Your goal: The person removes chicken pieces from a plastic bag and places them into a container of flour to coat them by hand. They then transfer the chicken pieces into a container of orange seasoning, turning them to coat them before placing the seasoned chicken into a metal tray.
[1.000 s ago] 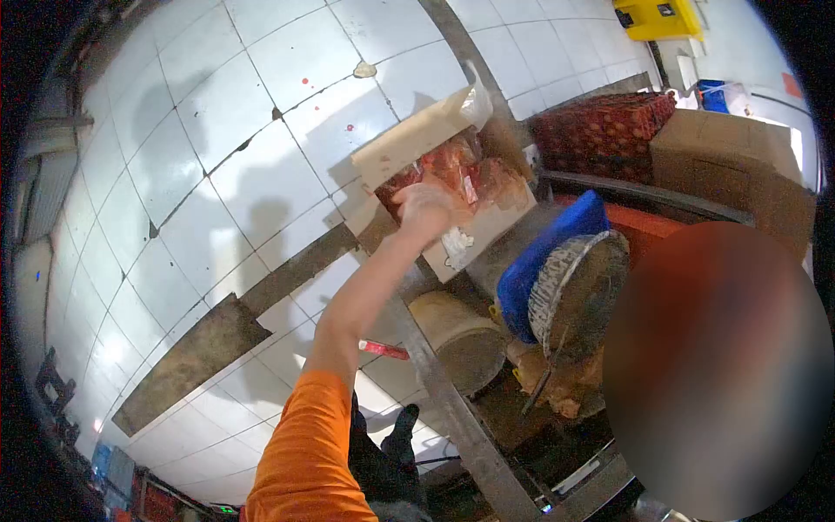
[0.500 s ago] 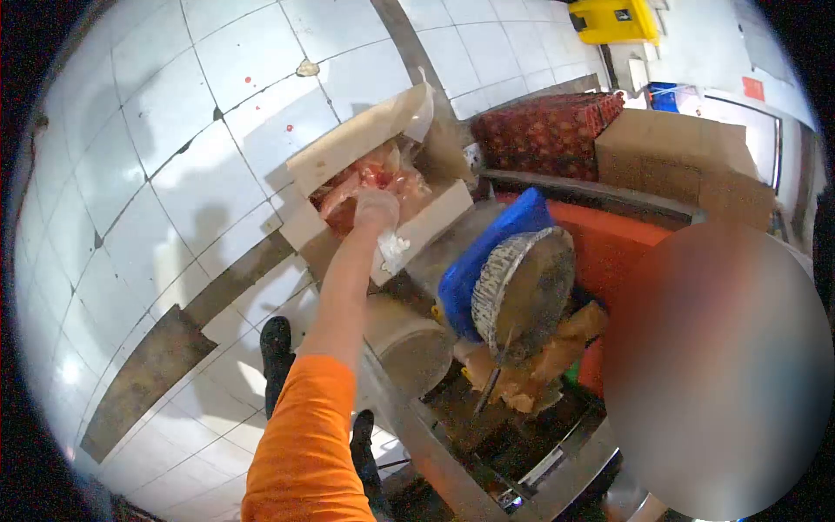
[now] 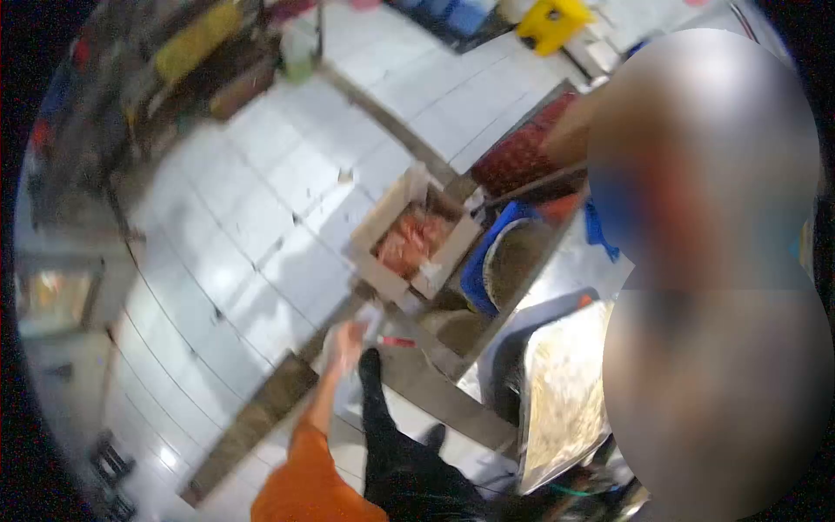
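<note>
My left hand (image 3: 346,339), at the end of an orange sleeve, is above the tiled floor beside my dark-trousered leg. Whitish translucent plastic (image 3: 370,318) shows about its fingers, but motion blur hides their pose and whether they grip it. A small red object (image 3: 397,342) lies or hangs just to the right; its kind is unclear. Beyond the hand stands an open cardboard box (image 3: 374,280) with reddish pieces, maybe raw meat, in clear plastic (image 3: 413,242). My right hand is not in view.
Right of the box are a blue container (image 3: 477,277), a round pot (image 3: 513,261) and a metal tray with pale contents (image 3: 565,383). A red patterned box (image 3: 526,143) and a yellow object (image 3: 554,24) stand farther back. Large blurred patches cover the right side.
My left hand has come out of the cardboard box and back toward my legs. The view has shifted, now showing the metal tray and more floor.
</note>
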{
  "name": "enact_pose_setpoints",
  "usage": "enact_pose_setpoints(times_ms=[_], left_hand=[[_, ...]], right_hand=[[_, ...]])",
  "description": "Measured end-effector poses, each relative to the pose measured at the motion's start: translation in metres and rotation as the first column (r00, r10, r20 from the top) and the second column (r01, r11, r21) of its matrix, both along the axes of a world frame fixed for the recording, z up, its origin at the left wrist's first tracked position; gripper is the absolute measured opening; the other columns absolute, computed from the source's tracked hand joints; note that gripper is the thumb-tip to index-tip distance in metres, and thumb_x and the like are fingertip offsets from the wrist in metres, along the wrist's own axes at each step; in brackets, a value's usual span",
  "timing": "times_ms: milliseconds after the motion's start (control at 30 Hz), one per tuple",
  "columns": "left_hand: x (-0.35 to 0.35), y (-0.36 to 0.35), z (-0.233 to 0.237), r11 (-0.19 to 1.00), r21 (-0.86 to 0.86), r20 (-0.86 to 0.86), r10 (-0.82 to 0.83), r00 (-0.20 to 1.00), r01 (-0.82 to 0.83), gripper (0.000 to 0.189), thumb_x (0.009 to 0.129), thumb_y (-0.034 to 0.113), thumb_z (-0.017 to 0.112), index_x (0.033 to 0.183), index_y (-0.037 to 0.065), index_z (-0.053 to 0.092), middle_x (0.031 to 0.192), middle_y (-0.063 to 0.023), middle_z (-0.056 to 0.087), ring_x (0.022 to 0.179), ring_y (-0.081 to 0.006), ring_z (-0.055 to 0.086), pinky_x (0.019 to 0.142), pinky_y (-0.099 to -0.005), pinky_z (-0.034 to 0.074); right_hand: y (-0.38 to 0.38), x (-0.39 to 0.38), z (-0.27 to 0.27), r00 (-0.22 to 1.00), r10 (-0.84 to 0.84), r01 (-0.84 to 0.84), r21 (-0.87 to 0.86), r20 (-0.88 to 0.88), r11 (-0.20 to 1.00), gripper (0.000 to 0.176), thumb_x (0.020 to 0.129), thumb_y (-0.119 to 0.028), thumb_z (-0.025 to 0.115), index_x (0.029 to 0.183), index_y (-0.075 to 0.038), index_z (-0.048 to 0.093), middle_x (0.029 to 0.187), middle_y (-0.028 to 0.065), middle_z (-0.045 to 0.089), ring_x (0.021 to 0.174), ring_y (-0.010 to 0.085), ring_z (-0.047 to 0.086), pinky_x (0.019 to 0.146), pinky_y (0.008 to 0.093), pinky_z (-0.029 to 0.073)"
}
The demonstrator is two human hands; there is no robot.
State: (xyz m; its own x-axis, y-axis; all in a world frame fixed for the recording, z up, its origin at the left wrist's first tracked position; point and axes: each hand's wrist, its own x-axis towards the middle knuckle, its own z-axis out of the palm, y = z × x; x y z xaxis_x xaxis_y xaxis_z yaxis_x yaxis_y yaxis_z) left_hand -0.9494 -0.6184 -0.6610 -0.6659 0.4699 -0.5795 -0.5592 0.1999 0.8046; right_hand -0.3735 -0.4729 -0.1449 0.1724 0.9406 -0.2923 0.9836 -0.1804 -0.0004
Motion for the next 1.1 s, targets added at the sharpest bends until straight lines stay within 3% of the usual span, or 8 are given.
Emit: enact_pose_setpoints(times_ms=[167, 200, 233, 267, 300, 500, 633, 1100], left_hand=[[0.026, -0.133, 0.181, 0.999, -0.025, -0.227, -0.033, 0.973, 0.028, 0.033, 0.092, 0.010, 0.069, 0.123, 0.002, 0.063, 0.111, -0.0077, 0.066, 0.097, -0.0168, 0.063, 0.080, -0.0266, 0.052], [0.031, -0.124, 0.248, 0.999, -0.041, -0.210, 0.011, 0.978, -0.020, 0.034, 0.093, 0.013, 0.069, 0.124, 0.000, 0.063, 0.113, -0.0087, 0.066, 0.098, -0.0180, 0.064, 0.082, -0.0278, 0.052], [0.039, -0.119, 0.302, 0.995, -0.065, -0.197, 0.065, 0.978, -0.080, 0.037, 0.093, 0.016, 0.069, 0.125, -0.002, 0.062, 0.115, -0.0097, 0.067, 0.099, -0.0192, 0.065, 0.084, -0.0291, 0.052], [0.039, -0.119, 0.316, 0.999, -0.052, -0.226, -0.022, 0.974, 0.011, 0.037, 0.093, 0.016, 0.069, 0.125, -0.002, 0.062, 0.115, -0.0097, 0.067, 0.099, -0.0192, 0.065, 0.084, -0.0291, 0.052], [0.039, -0.129, 0.325, 0.999, -0.040, -0.290, -0.019, 0.957, 0.008, 0.040, 0.091, 0.016, 0.070, 0.127, 0.000, 0.061, 0.117, -0.0081, 0.066, 0.101, -0.0179, 0.064, 0.085, -0.0283, 0.051], [0.160, -0.033, 0.488, 0.996, 0.057, -0.524, 0.087, 0.847, -0.067, 0.055, 0.087, 0.019, 0.072, 0.135, -0.001, 0.053, 0.125, -0.0103, 0.063, 0.104, -0.0212, 0.064, 0.092, -0.0330, 0.048], [0.256, 0.036, 0.511, 0.954, 0.256, -0.518, -0.003, 0.855, 0.159, 0.057, 0.088, 0.019, 0.072, 0.137, -0.002, 0.051, 0.130, -0.0127, 0.061, 0.110, -0.0239, 0.064, 0.095, -0.0338, 0.049], [0.561, 0.279, 0.614, 0.526, 0.392, -0.596, -0.480, 0.644, 0.755, 0.035, 0.097, 0.011, 0.065, 0.129, 0.000, 0.056, 0.123, -0.0114, 0.063, 0.109, -0.0225, 0.064, 0.095, -0.0352, 0.054]], right_hand=[[-0.051, 0.127, -0.014, 0.964, -0.059, 0.110, 0.186, -0.259, 0.976, 0.022, 0.100, -0.017, 0.058, 0.117, -0.005, 0.067, 0.091, 0.0097, 0.067, 0.080, 0.0192, 0.063, 0.067, 0.0357, 0.051], [-0.048, 0.160, -0.055, 0.536, -0.107, 0.522, 0.229, -0.837, 0.822, 0.014, 0.098, -0.015, 0.058, 0.100, -0.004, 0.067, 0.085, 0.0063, 0.064, 0.077, 0.0158, 0.058, 0.063, 0.0333, 0.046], [-0.033, 0.067, 0.012, 0.959, 0.020, 0.141, 0.538, -0.282, 0.831, 0.013, 0.095, -0.013, 0.061, 0.097, -0.001, 0.067, 0.089, 0.0086, 0.066, 0.081, 0.0160, 0.062, 0.069, 0.0319, 0.050], [-0.029, 0.143, -0.041, 0.726, -0.032, 0.448, 0.436, -0.687, 0.781, 0.014, 0.092, -0.010, 0.064, 0.102, -0.001, 0.068, 0.095, 0.0126, 0.071, 0.087, 0.0189, 0.068, 0.078, 0.0324, 0.054], [-0.021, 0.105, 0.002, 0.926, 0.000, 0.238, 0.585, -0.377, 0.775, 0.014, 0.091, -0.009, 0.066, 0.103, -0.004, 0.071, 0.099, 0.0144, 0.073, 0.093, 0.0212, 0.072, 0.082, 0.0326, 0.055], [0.020, 0.243, -0.022, 0.701, -0.096, 0.591, 0.501, -0.706, 0.632, 0.016, 0.087, -0.007, 0.069, 0.103, -0.006, 0.073, 0.095, 0.0122, 0.075, 0.088, 0.0208, 0.072, 0.081, 0.0332, 0.056], [0.039, 0.312, -0.002, 0.381, 0.014, 0.761, 0.323, -0.924, 0.563, 0.016, 0.090, -0.010, 0.067, 0.103, -0.005, 0.074, 0.095, 0.0081, 0.074, 0.086, 0.0153, 0.070, 0.078, 0.0305, 0.057], [0.206, 0.408, 0.038, 0.234, 0.562, 0.661, 0.553, -0.794, 0.507, 0.071, 0.084, -0.002, 0.074, 0.146, -0.006, 0.040, 0.124, 0.0147, 0.064, 0.096, 0.0158, 0.069, 0.083, 0.0268, 0.058]])
